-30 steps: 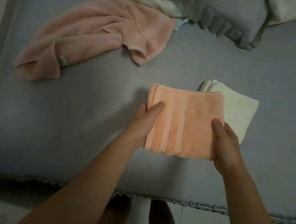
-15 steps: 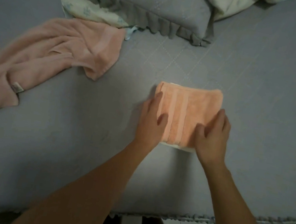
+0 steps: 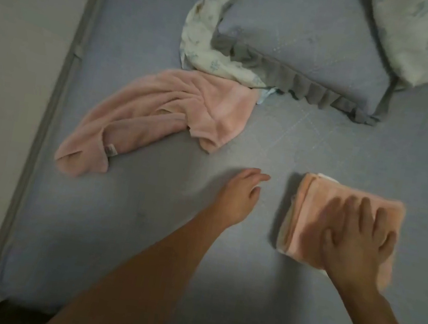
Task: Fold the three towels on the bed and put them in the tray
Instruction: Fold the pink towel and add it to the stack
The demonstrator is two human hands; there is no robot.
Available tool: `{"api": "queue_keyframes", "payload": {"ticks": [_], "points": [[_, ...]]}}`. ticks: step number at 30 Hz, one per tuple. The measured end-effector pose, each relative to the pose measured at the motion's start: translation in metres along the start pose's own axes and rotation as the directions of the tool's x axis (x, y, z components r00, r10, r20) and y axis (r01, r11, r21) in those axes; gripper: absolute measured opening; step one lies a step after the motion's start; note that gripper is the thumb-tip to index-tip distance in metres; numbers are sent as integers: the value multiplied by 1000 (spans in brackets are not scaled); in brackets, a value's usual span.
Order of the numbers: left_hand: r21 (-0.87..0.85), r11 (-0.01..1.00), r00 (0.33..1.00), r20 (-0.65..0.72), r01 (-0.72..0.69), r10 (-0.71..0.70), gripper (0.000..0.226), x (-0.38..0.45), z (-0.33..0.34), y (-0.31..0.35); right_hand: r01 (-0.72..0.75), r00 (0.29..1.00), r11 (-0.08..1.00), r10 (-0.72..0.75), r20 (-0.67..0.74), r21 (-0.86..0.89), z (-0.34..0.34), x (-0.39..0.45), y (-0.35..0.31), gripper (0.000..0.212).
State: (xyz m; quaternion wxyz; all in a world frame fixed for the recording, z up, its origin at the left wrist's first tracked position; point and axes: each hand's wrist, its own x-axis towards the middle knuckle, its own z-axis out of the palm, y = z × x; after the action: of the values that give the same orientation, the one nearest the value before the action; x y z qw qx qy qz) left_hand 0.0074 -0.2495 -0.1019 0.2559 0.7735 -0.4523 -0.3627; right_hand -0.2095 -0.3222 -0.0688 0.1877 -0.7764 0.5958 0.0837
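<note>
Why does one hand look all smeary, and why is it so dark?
Head view: the right hand is smeared by motion blur on the folded towels; the left hand and the pink towel look sharper; the light is dim, with soft shadows on the bed beside the hand and the stack.

Fluffy terry pink towel; matt quilted bedsheet; folded orange towel seemingly terry too

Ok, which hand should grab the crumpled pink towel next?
Left. The left hand is free, open above the bed and nearer the crumpled pink towel. The right hand lies flat on the folded orange towel, further away.
</note>
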Motion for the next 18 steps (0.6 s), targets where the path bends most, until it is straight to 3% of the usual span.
{"api": "queue_keyframes", "payload": {"ticks": [3,5,6,9,11,15,18], "points": [[72,982,954,-261,172,-148,35,6,-87,-71,170,985,984,-171,16,53,10,1,-66,65],[239,924,873,-459,298,-163,36,17,-148,-129,251,963,966,-256,80,64,32,1,-113,54],[327,879,864,-477,346,-163,43,26,-174,-157,267,953,960,-276,127,79,46,1,-136,54],[375,790,856,-388,485,-342,84,51,-222,-216,235,919,937,-301,254,260,86,0,-201,54],[303,771,818,-348,561,-458,97,57,-229,-234,85,926,882,-242,291,463,103,2,-235,47],[234,814,842,-252,531,-477,68,30,-200,-224,-341,894,625,-17,448,703,111,7,-292,39],[-23,884,879,-100,467,-467,65,-30,-154,-179,-451,868,450,22,496,770,109,10,-317,25]]}}
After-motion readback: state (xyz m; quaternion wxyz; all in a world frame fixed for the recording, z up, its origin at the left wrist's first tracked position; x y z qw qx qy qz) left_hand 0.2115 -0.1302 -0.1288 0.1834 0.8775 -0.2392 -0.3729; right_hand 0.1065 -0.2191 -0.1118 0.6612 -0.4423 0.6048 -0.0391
